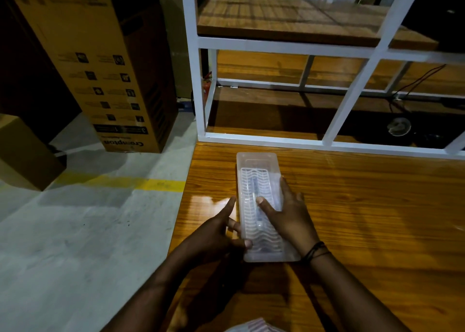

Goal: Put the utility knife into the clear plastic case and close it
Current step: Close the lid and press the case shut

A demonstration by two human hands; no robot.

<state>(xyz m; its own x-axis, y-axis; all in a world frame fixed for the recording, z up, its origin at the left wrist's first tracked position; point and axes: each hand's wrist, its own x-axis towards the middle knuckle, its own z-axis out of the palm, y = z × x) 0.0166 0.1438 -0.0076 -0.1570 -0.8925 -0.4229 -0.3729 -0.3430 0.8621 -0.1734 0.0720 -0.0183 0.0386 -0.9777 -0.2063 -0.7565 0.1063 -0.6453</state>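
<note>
The clear plastic case lies lengthwise on the wooden table, near its left edge. Its ribbed lid lies down over the base. A long dark shape, the utility knife, shows faintly through the lid along the middle. My right hand rests on top of the case, thumb pressing on the lid and fingers over the right side. My left hand grips the case's left edge near its near end, thumb on the rim and fingers along the side.
A white metal frame with wooden shelves stands at the table's far edge. To the left is concrete floor with a yellow line and cardboard boxes. Cables and a small round object lie on the lower shelf at right.
</note>
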